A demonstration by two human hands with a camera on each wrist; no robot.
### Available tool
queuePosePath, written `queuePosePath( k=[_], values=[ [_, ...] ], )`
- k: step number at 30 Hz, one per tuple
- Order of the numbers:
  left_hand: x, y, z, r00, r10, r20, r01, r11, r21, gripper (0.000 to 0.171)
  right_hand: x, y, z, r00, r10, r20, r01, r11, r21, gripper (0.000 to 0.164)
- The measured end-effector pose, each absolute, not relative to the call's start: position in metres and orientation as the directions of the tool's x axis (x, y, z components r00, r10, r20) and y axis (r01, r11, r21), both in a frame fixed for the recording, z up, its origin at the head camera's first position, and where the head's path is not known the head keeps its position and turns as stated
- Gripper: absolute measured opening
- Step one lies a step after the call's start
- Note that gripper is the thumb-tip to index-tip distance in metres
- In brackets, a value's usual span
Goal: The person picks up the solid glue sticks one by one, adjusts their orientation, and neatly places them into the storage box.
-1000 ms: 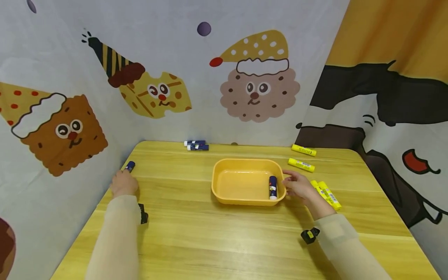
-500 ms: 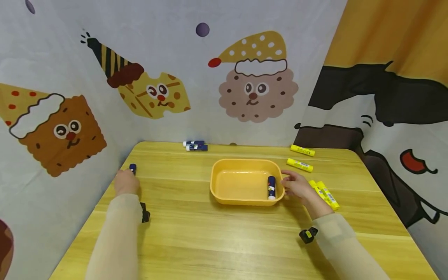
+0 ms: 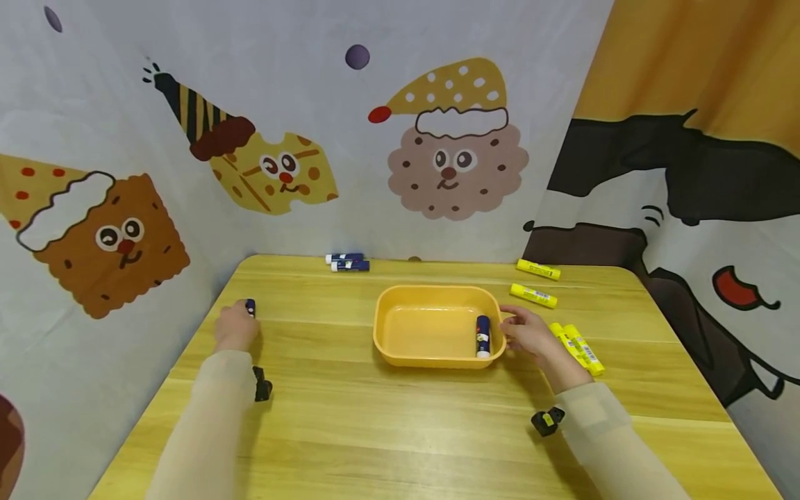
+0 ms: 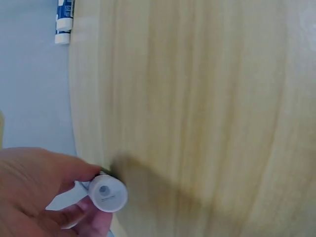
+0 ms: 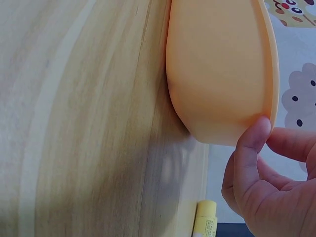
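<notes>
My left hand point(image 3: 236, 328) is at the left of the table, holding a dark blue glue stick point(image 3: 251, 307). In the left wrist view the white end point(image 4: 108, 193) of that stick points at the camera, between thumb and fingers. My right hand point(image 3: 531, 332) pinches the rim at the right end of a yellow-orange plastic tray point(image 3: 431, 362). The right wrist view has the thumb point(image 5: 256, 131) against the tray's outer side at the rim. Inside the tray, at its right end, lies a blue glue stick point(image 3: 483, 336) with a white end.
Two blue glue sticks point(image 3: 350, 266) lie side by side at the table's back edge. Several yellow glue sticks point(image 3: 533, 296) lie right of the tray, two of them near my right wrist. A printed cartoon cloth point(image 3: 369, 229) hangs behind the wooden table point(image 3: 350, 430).
My left hand has moved a little to the right with the blue glue stick, which now stands more upright in view. My right hand stays at the tray's rim.
</notes>
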State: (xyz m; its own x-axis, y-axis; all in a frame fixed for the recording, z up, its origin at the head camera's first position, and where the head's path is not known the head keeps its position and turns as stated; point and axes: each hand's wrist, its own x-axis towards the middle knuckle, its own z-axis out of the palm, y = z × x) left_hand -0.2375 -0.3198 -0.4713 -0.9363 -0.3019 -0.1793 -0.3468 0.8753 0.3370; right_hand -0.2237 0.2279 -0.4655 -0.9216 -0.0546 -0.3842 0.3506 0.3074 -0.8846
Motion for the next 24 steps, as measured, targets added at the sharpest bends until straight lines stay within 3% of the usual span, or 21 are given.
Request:
queuePosePath(
  k=[7, 10, 17, 24],
  values=[
    [-0.231, -0.314, -0.457, -0.91, -0.228, -0.346, -0.35, 0.87, 0.347, 0.077, -0.223, 0.228, -0.464, -0.921, -0.054, -0.387, 0.353, 0.309, -0.883, 0.052],
    [-0.23, -0.311, -0.451, -0.895, -0.218, -0.39, -0.356, 0.874, 0.329, 0.08, -0.223, 0.228, -0.464, -0.921, -0.053, -0.387, 0.354, 0.307, -0.883, 0.052],
    [-0.231, -0.307, -0.45, -0.906, -0.213, -0.366, -0.336, 0.888, 0.315, 0.076, -0.223, 0.227, -0.464, -0.919, -0.06, -0.389, 0.356, 0.292, -0.888, 0.052],
    [-0.235, -0.31, -0.459, -0.93, -0.211, -0.301, -0.33, 0.84, 0.431, 0.078, -0.222, 0.226, -0.463, -0.918, -0.061, -0.393, 0.362, 0.279, -0.889, 0.052]
  ],
)
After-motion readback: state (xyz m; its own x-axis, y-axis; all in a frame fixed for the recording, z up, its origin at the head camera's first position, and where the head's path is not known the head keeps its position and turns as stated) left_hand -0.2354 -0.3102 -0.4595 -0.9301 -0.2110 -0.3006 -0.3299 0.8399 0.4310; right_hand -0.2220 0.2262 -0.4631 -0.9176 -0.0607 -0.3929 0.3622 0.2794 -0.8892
